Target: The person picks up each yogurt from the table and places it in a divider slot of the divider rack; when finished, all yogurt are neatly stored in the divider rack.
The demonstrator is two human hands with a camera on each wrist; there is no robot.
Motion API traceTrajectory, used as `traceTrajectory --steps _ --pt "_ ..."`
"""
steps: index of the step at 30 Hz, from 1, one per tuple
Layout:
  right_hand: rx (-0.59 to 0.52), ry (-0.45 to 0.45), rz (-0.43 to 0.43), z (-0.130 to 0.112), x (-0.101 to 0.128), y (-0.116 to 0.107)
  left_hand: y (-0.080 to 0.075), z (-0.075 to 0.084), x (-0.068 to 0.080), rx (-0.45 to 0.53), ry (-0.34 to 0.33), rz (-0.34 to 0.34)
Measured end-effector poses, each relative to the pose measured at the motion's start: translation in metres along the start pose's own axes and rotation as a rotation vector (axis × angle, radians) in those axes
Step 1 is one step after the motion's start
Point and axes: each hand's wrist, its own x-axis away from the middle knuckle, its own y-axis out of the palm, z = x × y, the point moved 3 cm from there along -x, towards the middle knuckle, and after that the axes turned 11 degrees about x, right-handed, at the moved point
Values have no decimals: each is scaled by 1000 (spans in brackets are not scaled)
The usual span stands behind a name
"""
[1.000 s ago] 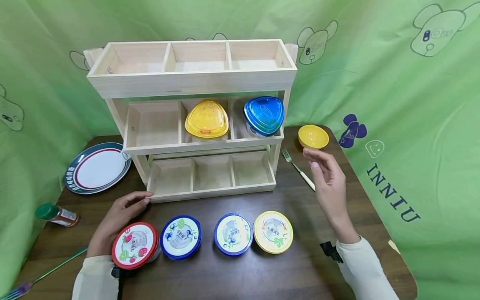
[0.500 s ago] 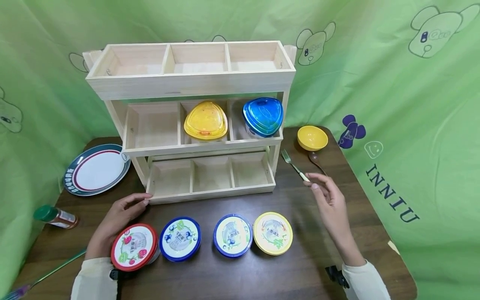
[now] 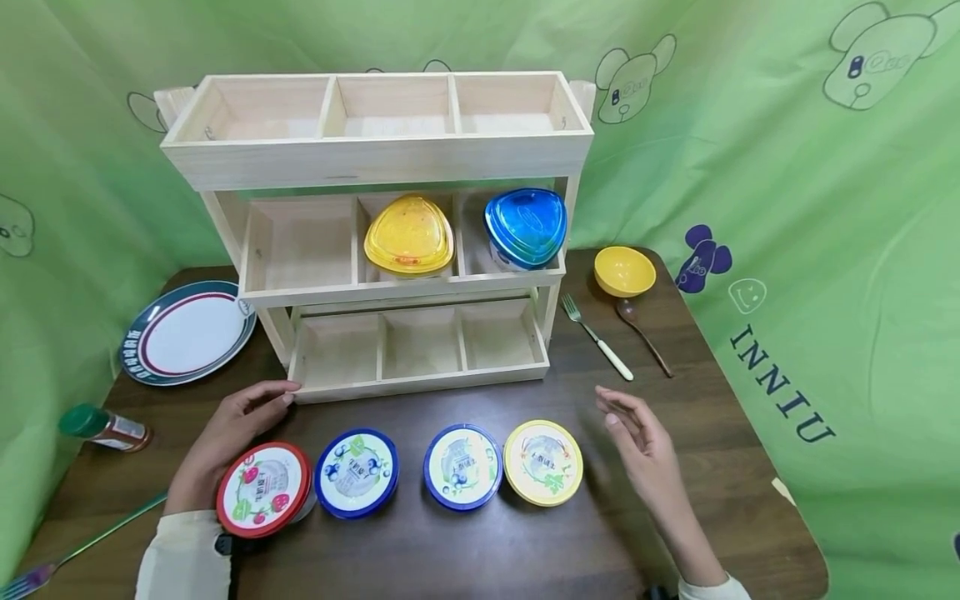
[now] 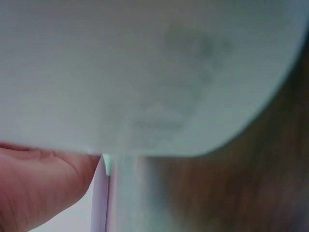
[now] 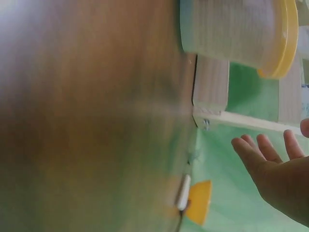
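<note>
My left hand (image 3: 243,425) touches the front left corner of the three-tier wooden shelf (image 3: 420,386) with its fingertips. Beside its wrist stands a red-lidded tub (image 3: 266,490); a white blurred tub side (image 4: 120,82) covers most of the left wrist view. To the right come a blue-lidded tub (image 3: 357,473), another blue-lidded tub (image 3: 463,467) and a yellow-lidded tub (image 3: 543,463). Right of the last one, my right hand (image 3: 643,450) hovers over the table with loosely bent fingers, holding nothing. The middle tier carries a yellow-lidded container (image 3: 410,236) and a blue-lidded container (image 3: 527,227).
A white-handled fork (image 3: 597,337), a brown spoon (image 3: 645,337) and a yellow bowl (image 3: 625,272) lie right of the shelf. At the left are a plate (image 3: 193,333), a green-capped shaker jar (image 3: 105,427) and a long fork (image 3: 97,543). Green cloth (image 3: 787,208) hangs behind the table.
My right hand has drawn back toward me from near the yellow bowl, past the fork, uncovering the spoon. The left hand keeps its place at the shelf corner.
</note>
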Motion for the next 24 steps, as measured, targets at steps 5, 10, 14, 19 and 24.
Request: traceTrajectory --steps 5,10,14,19,24 --pt "-39 37 -60 2 9 11 0 0 1 -3 5 4" --pt "-61 119 -82 2 17 17 0 1 2 -11 35 11" --pt "-56 141 -91 1 20 19 -1 2 2 -4 30 19" --pt "-57 158 -84 1 26 19 1 1 1 -5 39 17" --pt "-47 161 -102 3 33 29 2 0 1 -1 40 17"
